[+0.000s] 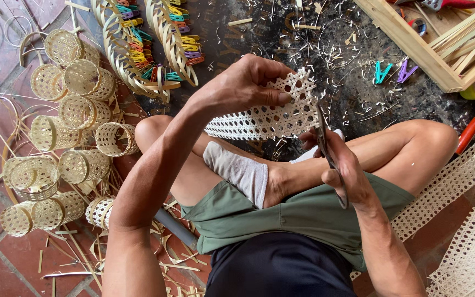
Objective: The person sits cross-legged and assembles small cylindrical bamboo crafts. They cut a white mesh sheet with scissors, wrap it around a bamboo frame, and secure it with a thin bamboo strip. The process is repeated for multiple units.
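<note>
On the brick floor (6, 258) at your far left lies a cluster of small woven bamboo baskets (75, 113), tipped on their sides or standing; you can see through the open weave that they hold nothing. Above them, bent bamboo hoops (138, 49) are pinned with coloured clothes pegs (185, 47), and their upper ends are cut off by the frame's edge.

Your left hand (243, 85) comes over your knee, fingers curled tight around the upper edge of a strip of woven cane mesh (265, 118), thumb pressed on its face. The strip hangs in the air above your crossed legs, its lower end sagging toward the grey sock (237, 170).

Your right hand (339, 168) grips a pair of scissors (325, 146), fingers closed through the handles, the blades at the strip's right edge; you cannot tell how far the blades gape, since you see them edge-on.

At upper right a wooden tray (413, 49) holds bamboo slats (468, 33) and a red-handled tool, mostly cut off. Two pegs (391, 71) lie just left of it. More cane mesh sheets (463, 220) run out of view at right.
</note>
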`<control>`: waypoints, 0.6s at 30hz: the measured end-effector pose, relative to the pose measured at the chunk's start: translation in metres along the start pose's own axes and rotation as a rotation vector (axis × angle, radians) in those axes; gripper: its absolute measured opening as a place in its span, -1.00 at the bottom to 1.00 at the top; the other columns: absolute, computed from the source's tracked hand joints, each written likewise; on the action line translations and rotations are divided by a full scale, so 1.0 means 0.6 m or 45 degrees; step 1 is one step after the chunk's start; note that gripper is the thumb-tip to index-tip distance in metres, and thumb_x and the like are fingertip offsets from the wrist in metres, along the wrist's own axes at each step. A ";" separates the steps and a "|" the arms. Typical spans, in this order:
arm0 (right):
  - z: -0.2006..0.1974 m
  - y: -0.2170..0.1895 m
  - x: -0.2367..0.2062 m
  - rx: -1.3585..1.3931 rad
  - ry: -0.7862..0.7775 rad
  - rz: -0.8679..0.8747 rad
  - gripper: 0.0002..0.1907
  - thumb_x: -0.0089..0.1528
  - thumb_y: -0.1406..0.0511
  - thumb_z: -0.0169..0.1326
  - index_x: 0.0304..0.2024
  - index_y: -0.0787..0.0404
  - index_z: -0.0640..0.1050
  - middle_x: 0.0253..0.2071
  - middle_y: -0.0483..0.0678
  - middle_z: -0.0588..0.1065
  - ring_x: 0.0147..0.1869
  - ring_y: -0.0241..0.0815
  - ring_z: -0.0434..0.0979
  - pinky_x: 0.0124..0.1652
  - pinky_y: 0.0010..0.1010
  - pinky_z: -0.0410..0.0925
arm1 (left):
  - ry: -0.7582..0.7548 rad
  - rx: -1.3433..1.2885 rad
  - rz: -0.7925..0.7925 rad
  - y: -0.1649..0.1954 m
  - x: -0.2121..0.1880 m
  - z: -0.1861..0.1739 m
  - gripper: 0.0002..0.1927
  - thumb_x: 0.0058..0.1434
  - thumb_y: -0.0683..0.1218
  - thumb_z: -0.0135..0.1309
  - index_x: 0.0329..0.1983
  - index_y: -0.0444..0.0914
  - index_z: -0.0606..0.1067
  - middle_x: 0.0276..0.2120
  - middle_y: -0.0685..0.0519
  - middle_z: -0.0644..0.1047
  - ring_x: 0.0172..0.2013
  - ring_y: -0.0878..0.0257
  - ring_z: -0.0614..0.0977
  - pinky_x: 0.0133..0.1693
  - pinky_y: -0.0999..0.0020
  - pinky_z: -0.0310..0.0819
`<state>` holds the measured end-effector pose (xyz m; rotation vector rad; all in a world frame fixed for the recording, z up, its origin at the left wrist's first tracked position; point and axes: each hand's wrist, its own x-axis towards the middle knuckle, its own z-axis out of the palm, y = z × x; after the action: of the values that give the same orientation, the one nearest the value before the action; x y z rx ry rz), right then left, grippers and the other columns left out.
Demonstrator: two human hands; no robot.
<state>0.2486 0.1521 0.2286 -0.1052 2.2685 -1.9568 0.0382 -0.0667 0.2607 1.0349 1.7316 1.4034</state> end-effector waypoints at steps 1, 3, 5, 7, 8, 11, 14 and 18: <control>0.000 0.000 -0.001 0.006 0.005 0.005 0.22 0.10 -0.51 -0.09 0.35 0.36 0.29 0.20 0.06 0.44 0.20 -0.13 0.41 0.12 -0.30 0.26 | -0.005 -0.058 -0.005 0.000 0.000 0.001 -0.64 0.31 -0.02 0.25 0.09 -0.31 0.59 -0.33 0.18 0.63 -0.30 0.49 0.58 -0.23 0.47 0.56; -0.001 0.002 -0.005 0.021 0.013 0.018 0.21 0.11 -0.52 -0.15 0.32 0.34 0.34 0.18 0.02 0.45 0.19 -0.17 0.40 0.14 -0.32 0.26 | -0.014 -0.121 -0.014 -0.001 0.001 0.003 -0.65 0.31 -0.03 0.25 0.07 -0.31 0.59 -0.34 0.21 0.61 -0.31 0.50 0.56 -0.25 0.47 0.53; 0.000 0.008 -0.008 0.097 0.010 -0.049 0.09 0.18 -0.43 -0.10 0.34 0.32 0.34 0.17 -0.03 0.45 0.16 -0.23 0.39 0.12 -0.38 0.27 | -0.021 -0.123 -0.017 -0.001 0.002 0.004 -0.68 0.33 -0.03 0.25 0.04 -0.31 0.60 -0.36 0.22 0.57 -0.33 0.50 0.50 -0.30 0.46 0.45; 0.001 0.016 -0.011 0.124 0.017 -0.014 -0.12 0.22 -0.22 0.01 0.30 0.32 0.36 0.09 -0.06 0.45 0.08 -0.26 0.39 0.07 -0.42 0.29 | -0.012 -0.073 -0.043 -0.002 0.003 0.005 -0.72 0.32 -0.04 0.26 -0.01 -0.31 0.61 -0.40 0.21 0.55 -0.37 0.49 0.47 -0.34 0.46 0.41; 0.000 0.020 -0.011 0.110 0.026 0.047 -0.26 0.23 -0.05 0.10 0.25 0.34 0.37 0.01 -0.06 0.45 0.01 -0.27 0.40 0.03 -0.43 0.32 | -0.008 -0.045 -0.053 -0.003 0.004 0.005 -0.73 0.32 -0.05 0.26 -0.04 -0.31 0.62 -0.42 0.21 0.54 -0.39 0.49 0.46 -0.36 0.46 0.40; 0.000 0.033 -0.016 0.007 0.089 0.148 -0.58 0.21 0.29 0.11 0.08 0.34 0.44 -0.18 -0.10 0.45 -0.16 -0.33 0.40 -0.11 -0.49 0.34 | -0.011 -0.036 0.032 -0.005 0.004 0.008 -0.72 0.32 -0.05 0.25 0.00 -0.31 0.60 -0.36 0.23 0.56 -0.34 0.51 0.50 -0.32 0.48 0.47; 0.000 0.044 -0.020 -0.124 0.172 0.210 -0.72 0.21 0.39 0.05 -0.02 0.34 0.48 -0.33 -0.14 0.44 -0.32 -0.38 0.38 -0.28 -0.50 0.30 | -0.020 -0.042 -0.016 -0.008 0.004 0.012 -0.77 0.34 -0.06 0.26 -0.08 -0.32 0.62 -0.40 0.19 0.52 -0.36 0.47 0.47 -0.33 0.44 0.43; 0.008 0.062 -0.020 -0.170 0.272 0.176 -0.80 0.24 0.43 0.01 -0.08 0.34 0.51 -0.52 -0.17 0.43 -0.54 -0.40 0.34 -0.50 -0.49 0.24 | -0.043 -0.201 0.000 -0.010 0.007 0.015 -0.75 0.34 -0.06 0.24 -0.02 -0.31 0.59 -0.33 0.22 0.60 -0.29 0.51 0.56 -0.23 0.48 0.56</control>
<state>0.2628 0.1548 0.1921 0.2512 2.4627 -1.8241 0.0431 -0.0596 0.2528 0.9675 1.5689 1.4879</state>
